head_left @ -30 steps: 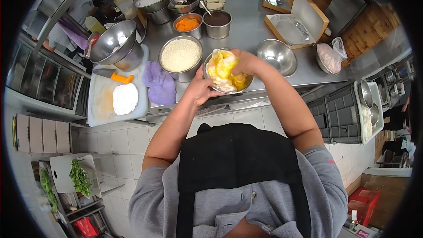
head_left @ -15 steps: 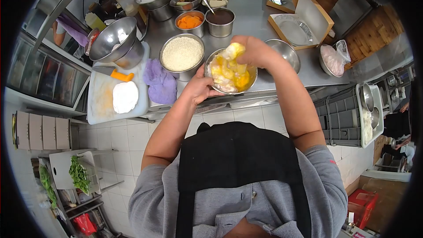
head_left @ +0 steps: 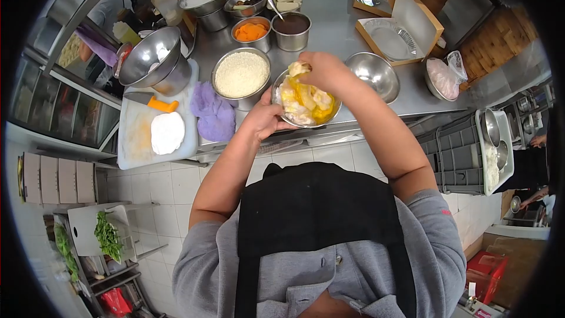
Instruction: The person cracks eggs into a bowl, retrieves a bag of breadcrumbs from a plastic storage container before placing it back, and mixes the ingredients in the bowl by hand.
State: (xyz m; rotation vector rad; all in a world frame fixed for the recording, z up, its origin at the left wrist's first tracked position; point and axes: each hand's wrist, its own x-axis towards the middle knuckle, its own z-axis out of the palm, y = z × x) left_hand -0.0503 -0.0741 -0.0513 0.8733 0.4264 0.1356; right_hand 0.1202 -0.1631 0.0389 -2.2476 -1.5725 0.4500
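Observation:
My left hand (head_left: 266, 119) is closed on the left rim of a metal bowl (head_left: 303, 125), tilted at the counter's front edge. Inside lie pale, raw-looking meat pieces in yellow beaten egg (head_left: 321, 106). Over the far side of that bowl, my right hand (head_left: 321, 72) grips a pale, egg-coated piece of meat (head_left: 299, 69); its fingertips are partly hidden. A metal tub of white crumbs (head_left: 241, 73) stands just left of the bowl. To the right sits another metal bowl (head_left: 374, 76), with nothing visible in it.
Left are a cutting board (head_left: 132, 135), an orange-handled knife (head_left: 162, 104), a white round item (head_left: 167, 133) and a purple cloth (head_left: 213, 115). Behind stand tubs of orange slices (head_left: 251, 32) and brown sauce (head_left: 292, 25). An open box (head_left: 391, 38) lies back right.
My right hand has shifted slightly left and up with the egg-coated piece, which now hangs near the far rim. My left hand stays on the bowl.

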